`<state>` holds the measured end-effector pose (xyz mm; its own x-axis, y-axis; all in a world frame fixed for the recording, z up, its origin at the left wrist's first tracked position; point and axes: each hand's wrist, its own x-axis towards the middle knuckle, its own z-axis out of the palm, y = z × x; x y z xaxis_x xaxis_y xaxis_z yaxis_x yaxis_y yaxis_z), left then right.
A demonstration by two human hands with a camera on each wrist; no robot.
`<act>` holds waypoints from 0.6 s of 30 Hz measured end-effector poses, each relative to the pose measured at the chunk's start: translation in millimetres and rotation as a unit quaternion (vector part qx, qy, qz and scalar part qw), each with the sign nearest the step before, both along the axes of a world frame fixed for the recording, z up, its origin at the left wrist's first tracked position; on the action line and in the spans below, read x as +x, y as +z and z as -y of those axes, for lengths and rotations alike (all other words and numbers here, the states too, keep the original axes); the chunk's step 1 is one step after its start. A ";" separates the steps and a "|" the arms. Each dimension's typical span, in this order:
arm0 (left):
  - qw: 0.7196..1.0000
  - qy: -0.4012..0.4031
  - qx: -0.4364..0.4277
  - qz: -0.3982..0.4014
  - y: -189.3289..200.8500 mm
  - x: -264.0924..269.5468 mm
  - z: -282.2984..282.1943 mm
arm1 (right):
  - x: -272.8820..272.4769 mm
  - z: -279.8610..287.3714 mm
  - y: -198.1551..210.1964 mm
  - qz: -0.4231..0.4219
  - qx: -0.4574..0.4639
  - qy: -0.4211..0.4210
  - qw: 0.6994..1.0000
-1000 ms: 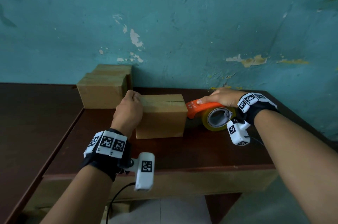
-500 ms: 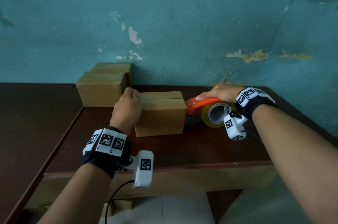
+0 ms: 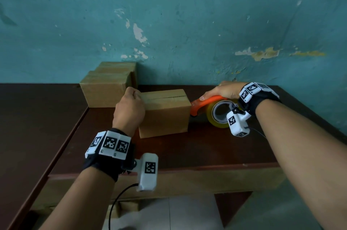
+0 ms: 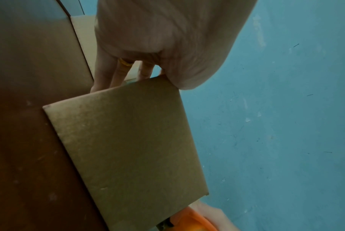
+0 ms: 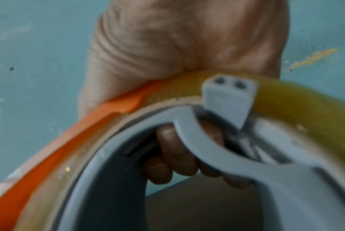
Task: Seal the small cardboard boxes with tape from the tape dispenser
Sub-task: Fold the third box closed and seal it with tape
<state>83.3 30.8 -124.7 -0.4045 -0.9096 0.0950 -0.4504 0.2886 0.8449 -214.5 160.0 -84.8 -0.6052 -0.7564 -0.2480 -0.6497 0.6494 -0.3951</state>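
Observation:
A small cardboard box (image 3: 165, 111) stands in the middle of the dark table (image 3: 187, 150), its top flaps closed with the seam showing. My left hand (image 3: 131, 105) holds the box's left end; in the left wrist view its fingers (image 4: 106, 75) run down behind the box (image 4: 128, 148) and the thumb lies on top. My right hand (image 3: 223, 90) grips the orange tape dispenser (image 3: 210, 103) with its yellow tape roll (image 3: 219, 117). The dispenser's nose touches the box's upper right edge. In the right wrist view my fingers (image 5: 177, 156) curl through the grey core under the orange dispenser (image 5: 68, 140).
Two more cardboard boxes (image 3: 105, 90) stand against the teal wall at the back left, one behind the other. A second dark table (image 3: 37, 117) adjoins on the left. The table's front edge runs just beyond my left wrist.
Very little. My right hand with the dispenser has edged slightly up and toward the box's right edge. My left hand keeps its hold on the box.

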 end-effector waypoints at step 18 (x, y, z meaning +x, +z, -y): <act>0.998 0.010 0.037 -0.045 3.4 13.1 -3.2 | 45.6 -44.8 -24.7 0.013 -0.186 -0.202 0.961</act>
<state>96.4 34.0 -121.3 -0.3792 -0.9231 0.0632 -0.3767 0.2164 0.9007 -169.0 204.9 -109.5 -0.8655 -0.5004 -0.0239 -0.3614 0.6567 -0.6619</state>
